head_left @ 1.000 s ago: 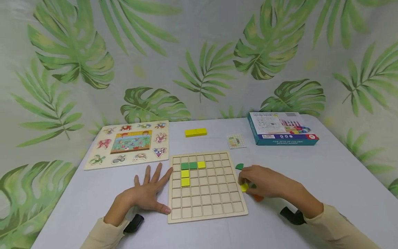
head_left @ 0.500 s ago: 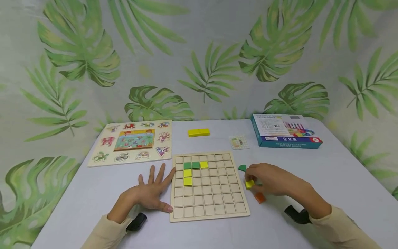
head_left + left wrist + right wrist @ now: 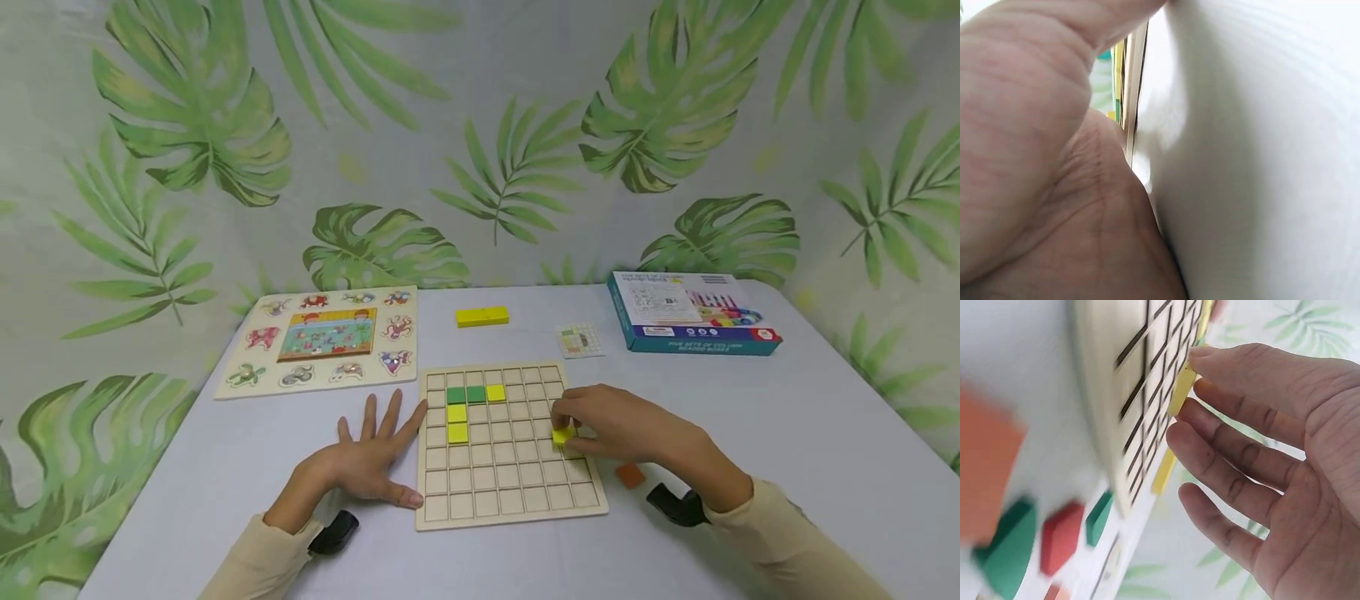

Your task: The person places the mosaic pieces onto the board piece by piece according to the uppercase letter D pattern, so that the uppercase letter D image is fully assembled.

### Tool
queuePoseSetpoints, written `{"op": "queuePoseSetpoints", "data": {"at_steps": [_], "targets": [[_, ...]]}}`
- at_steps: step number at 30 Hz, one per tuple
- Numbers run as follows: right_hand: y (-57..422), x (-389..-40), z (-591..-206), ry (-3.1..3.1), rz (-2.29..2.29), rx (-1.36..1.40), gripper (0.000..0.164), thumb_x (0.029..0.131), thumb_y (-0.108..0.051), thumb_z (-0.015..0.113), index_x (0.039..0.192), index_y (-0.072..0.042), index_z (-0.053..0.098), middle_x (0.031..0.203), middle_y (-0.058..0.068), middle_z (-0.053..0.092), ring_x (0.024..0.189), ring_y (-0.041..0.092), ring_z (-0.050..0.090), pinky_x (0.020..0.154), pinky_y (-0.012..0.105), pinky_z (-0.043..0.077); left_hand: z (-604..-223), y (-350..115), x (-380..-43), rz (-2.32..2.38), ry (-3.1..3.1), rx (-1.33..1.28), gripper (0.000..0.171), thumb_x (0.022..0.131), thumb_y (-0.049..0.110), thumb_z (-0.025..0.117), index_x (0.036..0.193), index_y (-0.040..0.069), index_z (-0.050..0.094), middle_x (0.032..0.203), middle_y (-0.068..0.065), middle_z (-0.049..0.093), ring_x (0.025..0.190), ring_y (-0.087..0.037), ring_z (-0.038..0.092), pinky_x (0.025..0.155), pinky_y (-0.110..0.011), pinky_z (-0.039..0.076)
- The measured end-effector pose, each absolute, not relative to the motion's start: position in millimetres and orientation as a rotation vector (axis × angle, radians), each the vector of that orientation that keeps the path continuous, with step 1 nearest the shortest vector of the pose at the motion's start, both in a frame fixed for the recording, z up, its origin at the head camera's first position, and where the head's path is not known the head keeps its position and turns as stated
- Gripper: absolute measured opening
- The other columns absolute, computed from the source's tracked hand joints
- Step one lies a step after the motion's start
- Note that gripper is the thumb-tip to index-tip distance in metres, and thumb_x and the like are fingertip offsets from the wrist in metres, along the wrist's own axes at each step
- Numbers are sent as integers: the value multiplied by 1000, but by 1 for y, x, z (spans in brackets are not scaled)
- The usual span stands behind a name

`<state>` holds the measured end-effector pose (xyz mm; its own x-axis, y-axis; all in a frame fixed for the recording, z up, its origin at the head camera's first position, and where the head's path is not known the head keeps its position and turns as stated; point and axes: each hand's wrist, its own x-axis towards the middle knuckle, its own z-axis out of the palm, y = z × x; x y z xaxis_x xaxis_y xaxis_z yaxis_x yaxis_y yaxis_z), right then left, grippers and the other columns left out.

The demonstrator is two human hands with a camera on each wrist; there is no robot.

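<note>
A wooden grid board (image 3: 510, 503) lies in the middle of the table. Near its upper left, two green square tiles (image 3: 467, 395) and several yellow ones sit in cells. My left hand (image 3: 371, 465) is spread flat, its thumb and little finger at the board's left edge. Over the right-hand columns, my right hand (image 3: 626, 425) pinches a yellow square tile (image 3: 561, 437) between thumb and fingers. In the right wrist view the same yellow tile (image 3: 1182, 392) appears at the fingertips, above the grid. The left wrist view is mostly palm and white cloth.
An orange tile (image 3: 631, 475) lies right of the board. Red (image 3: 1060, 539) and green (image 3: 1010, 550) pieces show in the right wrist view. Behind stand a yellow bar (image 3: 482, 317), a pattern card (image 3: 579, 341), a sea-animal puzzle (image 3: 315, 383) and a teal-edged box (image 3: 697, 343).
My right hand has picked up the yellow tile from the table right of the board and carried it left over the grid. The left hand keeps its place at the board.
</note>
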<state>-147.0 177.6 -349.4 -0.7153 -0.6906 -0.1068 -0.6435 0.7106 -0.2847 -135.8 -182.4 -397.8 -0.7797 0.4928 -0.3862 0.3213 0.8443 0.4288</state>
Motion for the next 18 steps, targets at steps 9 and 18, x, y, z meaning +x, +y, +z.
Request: {"op": "queuePoseSetpoints", "data": {"at_steps": [9, 18], "targets": [[139, -152, -347, 2684, -337, -1265, 10, 92, -21, 73, 99, -19, 67, 98, -7, 67, 89, 11, 62, 82, 30, 53, -400, -186, -143, 522, 2526, 626, 135, 65, 80, 72, 162, 27, -6, 164, -22, -24, 143, -53, -31, 97, -84, -17], [91, -149, -354, 2632, -234, -1244, 14, 90, -25, 77, 101, -20, 70, 95, -10, 67, 80, 6, 58, 82, 26, 53, -396, -181, -136, 513, 2522, 577, 131, 70, 64, 81, 162, 20, -2, 164, -24, -21, 144, -55, -27, 99, -85, -12]]}}
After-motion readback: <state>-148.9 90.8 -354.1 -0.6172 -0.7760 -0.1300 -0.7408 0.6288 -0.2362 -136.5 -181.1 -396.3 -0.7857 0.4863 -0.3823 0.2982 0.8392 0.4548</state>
